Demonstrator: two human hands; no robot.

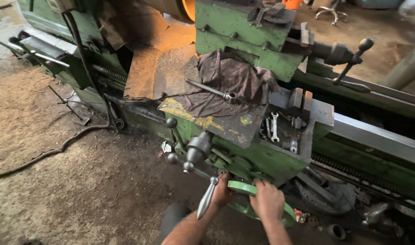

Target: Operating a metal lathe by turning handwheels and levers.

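Two hands grip the green handwheel (257, 195) on the front of the lathe carriage (262, 156).
Head view: the left hand (222, 191) closes on the wheel's left rim, just behind a polished steel lever handle (206, 198). The right hand (267, 202) clamps the upper rim, fingers curled over the edge. Above, a dark rag (230, 79) and a socket wrench (212, 89) lie on the carriage top; an open-end spanner (274, 127) rests in the recessed tray to the right. Metal swarf covers the floor (58, 181).
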